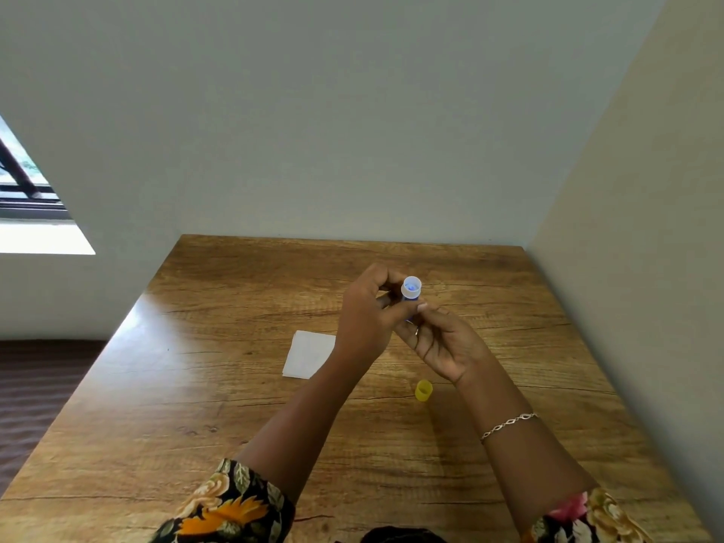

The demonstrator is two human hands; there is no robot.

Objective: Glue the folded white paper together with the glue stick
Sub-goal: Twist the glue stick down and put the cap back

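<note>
Glue stick [411,288], uncapped, shows blue glue inside a white rim. Left hand [366,319] grips its barrel, right hand [442,344] pinches its base, above the folded white paper [309,354].

Uncapped glue stick [411,288] raised, folded paper [309,354] flat

Daylight enters from window [27,182] at left; glare patch on table [156,319]; soft focus throughout; wide-angle bending at edges.

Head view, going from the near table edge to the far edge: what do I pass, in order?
yellow cap → folded white paper → glue stick
</note>
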